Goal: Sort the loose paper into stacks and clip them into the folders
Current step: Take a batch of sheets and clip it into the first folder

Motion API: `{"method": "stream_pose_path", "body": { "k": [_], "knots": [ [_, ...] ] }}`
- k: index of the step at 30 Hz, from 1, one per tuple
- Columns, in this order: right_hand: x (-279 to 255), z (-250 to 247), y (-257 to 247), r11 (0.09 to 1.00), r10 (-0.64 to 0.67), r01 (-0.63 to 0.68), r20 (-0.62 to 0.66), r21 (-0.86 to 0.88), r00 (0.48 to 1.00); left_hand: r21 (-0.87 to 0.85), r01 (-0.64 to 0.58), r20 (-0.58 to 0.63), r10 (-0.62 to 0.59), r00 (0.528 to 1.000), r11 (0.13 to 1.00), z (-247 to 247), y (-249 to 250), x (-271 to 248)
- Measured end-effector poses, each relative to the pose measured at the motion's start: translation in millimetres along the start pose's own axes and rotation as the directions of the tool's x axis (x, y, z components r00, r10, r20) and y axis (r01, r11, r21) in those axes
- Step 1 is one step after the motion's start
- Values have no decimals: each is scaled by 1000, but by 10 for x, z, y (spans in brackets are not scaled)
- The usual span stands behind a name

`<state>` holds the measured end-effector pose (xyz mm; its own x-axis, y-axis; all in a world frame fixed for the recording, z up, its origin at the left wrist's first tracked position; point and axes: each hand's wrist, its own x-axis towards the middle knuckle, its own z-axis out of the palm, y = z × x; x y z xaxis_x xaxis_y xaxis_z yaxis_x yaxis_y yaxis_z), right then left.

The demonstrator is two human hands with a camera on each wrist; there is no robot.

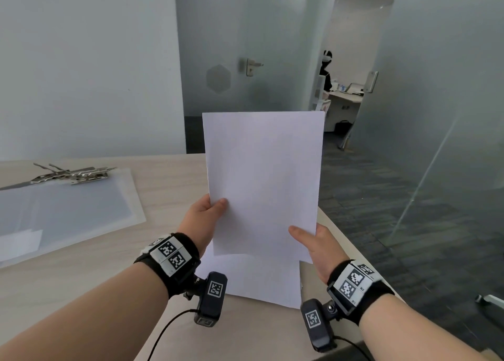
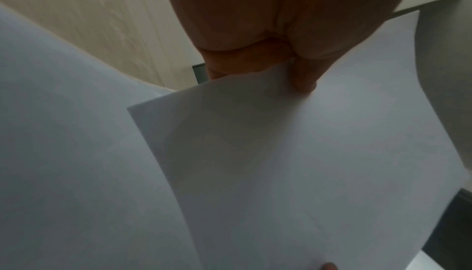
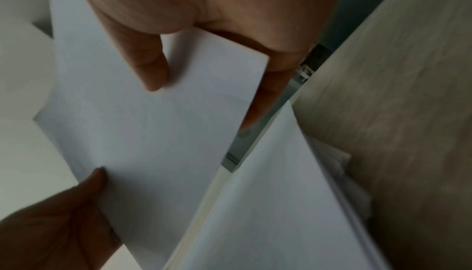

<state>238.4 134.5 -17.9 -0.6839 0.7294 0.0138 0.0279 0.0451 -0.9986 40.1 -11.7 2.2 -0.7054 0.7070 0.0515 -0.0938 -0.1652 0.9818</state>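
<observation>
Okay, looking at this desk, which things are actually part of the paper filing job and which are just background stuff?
Part of the job:
held paper, pinched by left hand and right hand
paper stack on desk
open clip folder

Just background:
glass door
person in far room

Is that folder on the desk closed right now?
No, the folder lies open flat on the desk, with its metal clip exposed along the far edge.

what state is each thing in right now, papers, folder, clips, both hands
held paper: lifted upright, pinched by both hands
left hand: pinching its left edge
right hand: pinching its right edge
paper stack: flat on the table
folder: lying open
folder clip: levers raised
</observation>
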Motion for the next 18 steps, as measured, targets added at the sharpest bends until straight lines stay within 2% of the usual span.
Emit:
{"method": "stream_pose_path", "body": {
  "k": [5,8,10,12,14,15,16,18],
  "knots": [
    [58,309,-140,983,-52,50,-6,-179,999,26,30,3,-30,1000,999,-323,145,31],
    [128,536,-156,969,-56,56,7,-241,998,180,97,-27,-94,995,979,-692,239,19],
    [171,695,-145,969,-50,52,17,-242,999,370,147,-85,-124,989,917,-1053,314,34],
    [217,863,-118,973,-34,40,33,-226,999,626,211,-163,-139,977,751,-1487,373,47],
    [270,1041,-95,978,-4,10,29,-208,1000,848,301,-256,-160,953,436,-1932,415,37],
    [298,1136,-89,980,14,-9,19,-198,1000,894,341,-298,-182,937,289,-2142,437,24],
    [325,1227,-87,981,29,-26,15,-191,999,907,375,-338,-202,919,190,-2332,462,1],
    [375,1408,-82,986,52,-48,21,-163,998,884,459,-426,-253,869,88,-2670,488,-47]
  ]
}}
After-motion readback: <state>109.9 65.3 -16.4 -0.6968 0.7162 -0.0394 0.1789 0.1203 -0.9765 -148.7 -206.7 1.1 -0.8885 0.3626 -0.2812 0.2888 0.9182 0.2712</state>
